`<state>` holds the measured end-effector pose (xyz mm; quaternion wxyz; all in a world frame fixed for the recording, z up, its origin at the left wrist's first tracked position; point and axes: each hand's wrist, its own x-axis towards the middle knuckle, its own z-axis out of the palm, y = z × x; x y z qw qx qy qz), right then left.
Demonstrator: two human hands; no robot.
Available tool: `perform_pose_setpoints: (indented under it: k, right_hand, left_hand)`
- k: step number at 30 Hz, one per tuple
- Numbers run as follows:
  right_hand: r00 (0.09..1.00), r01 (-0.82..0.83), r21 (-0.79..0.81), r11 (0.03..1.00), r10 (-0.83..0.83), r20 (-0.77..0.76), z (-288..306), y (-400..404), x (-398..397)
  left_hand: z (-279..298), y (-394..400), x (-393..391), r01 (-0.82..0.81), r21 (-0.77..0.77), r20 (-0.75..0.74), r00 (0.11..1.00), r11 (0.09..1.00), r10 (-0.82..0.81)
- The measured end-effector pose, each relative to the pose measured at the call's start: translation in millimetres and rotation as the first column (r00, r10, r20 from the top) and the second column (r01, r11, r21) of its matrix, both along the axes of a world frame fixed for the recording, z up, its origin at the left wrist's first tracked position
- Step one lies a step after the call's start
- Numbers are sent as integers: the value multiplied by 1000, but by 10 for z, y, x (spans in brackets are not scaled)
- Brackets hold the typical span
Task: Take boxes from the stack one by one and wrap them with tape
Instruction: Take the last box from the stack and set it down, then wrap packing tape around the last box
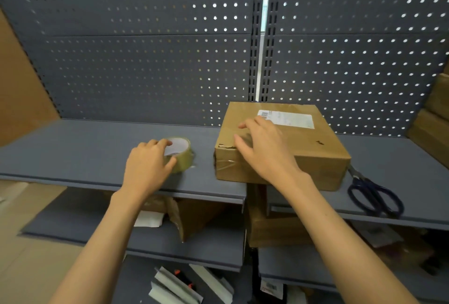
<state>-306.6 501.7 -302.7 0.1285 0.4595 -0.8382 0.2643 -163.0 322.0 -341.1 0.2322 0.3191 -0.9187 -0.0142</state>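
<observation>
Resting on the grey shelf, the tape roll is gripped by the left hand, fingers curled over its rim. Right hand lies flat, fingers spread, on the cardboard box just right of the roll. White shipping label at the far edge of the box top, print unreadable. Scissors near right.

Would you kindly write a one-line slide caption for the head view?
Left hand grips the tape roll while the right hand rests on a cardboard box on the shelf.
</observation>
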Motion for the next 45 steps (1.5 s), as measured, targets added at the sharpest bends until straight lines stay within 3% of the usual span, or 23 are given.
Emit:
perform_pose_setpoints:
  k: [6, 9, 14, 16, 19, 23, 28, 31, 34, 39, 45]
  right_hand:
    - [998, 51, -64, 997, -48, 51, -30, -336, 130]
    - [994, 86, -98, 991, -80, 70, -58, -408, 178]
    - [988, 124, -105, 987, -113, 103, -89, -427, 214]
    - [987, 129, -126, 984, -115, 115, -91, -409, 209]
    - [987, 118, -160, 980, -98, 125, -80, -388, 218]
    - [984, 60, -244, 968, -17, 175, 1, -366, 290]
    - [981, -53, -433, 900, 128, 146, 193, -360, 391]
    - [961, -113, -522, 845, 227, 160, 290, -342, 443]
    - [927, -180, -559, 809, 329, 178, 321, -345, 478]
    - [891, -276, -505, 818, 415, 185, 252, -331, 490]
    - [878, -332, -475, 815, 451, 161, 229, -240, 460]
  left_hand:
    - [-67, -395, -62, 227, 6, 113, 968, 974, -226]
    - [-65, -394, -128, 276, 121, 125, 949, 954, -291]
    - [-115, -399, -217, 313, 80, 150, 935, 946, -322]
    - [-106, -384, -231, 307, 99, 77, 946, 947, -315]
    - [-49, -339, -203, 327, 192, -148, 942, 925, -302]
    - [111, -239, -149, 429, 285, -455, 848, 857, -273]
    - [361, 38, -91, 542, 395, -686, 711, 741, -155]
    - [435, 199, -59, 608, 448, -762, 643, 655, -75]
    - [462, 360, -3, 631, 460, -786, 616, 625, -44]
    - [405, 570, 68, 681, 438, -828, 559, 587, -31]
    - [323, 713, 114, 697, 442, -834, 551, 565, -27]
